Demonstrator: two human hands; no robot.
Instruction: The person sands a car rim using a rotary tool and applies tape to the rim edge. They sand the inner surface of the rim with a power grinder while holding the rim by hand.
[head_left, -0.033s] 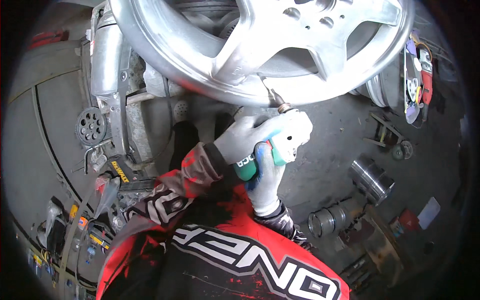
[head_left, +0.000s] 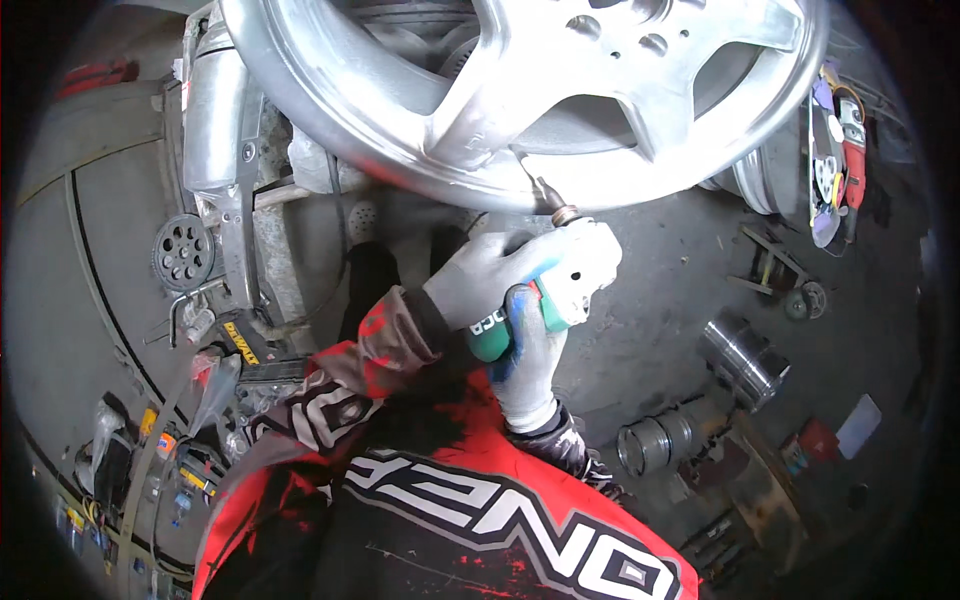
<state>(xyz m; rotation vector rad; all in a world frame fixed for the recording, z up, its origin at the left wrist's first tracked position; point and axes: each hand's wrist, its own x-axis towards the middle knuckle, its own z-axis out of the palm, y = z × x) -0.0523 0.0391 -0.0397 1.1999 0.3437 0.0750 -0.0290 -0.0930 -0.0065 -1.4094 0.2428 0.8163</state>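
A large silver alloy wheel (head_left: 600,185) with broad spokes fills the top of the view. Both gloved hands grip a green-and-white die grinder (head_left: 582,265). My left hand (head_left: 478,277) lies over its body from the left, fingers wrapped over the top. From below, my right hand (head_left: 533,355) wraps round it, the blue-coated thumb side showing. A collet and slim shank (head_left: 550,200) extend from the tool up to the wheel's lip near a spoke opening. Whether the dark tip touches the metal I cannot tell.
At left are a silver cylinder on a stand (head_left: 212,130), a perforated disc (head_left: 183,252) and a black-and-yellow case (head_left: 245,345). A red angle grinder (head_left: 853,165) hangs at right. Lower right, a shiny metal drum (head_left: 743,355) and a small stool-like frame (head_left: 770,265) stand on the floor.
Both hands and the grinder have shifted very slightly left, and the tip sits a touch further left on the wheel's lip. The wheel has not moved.
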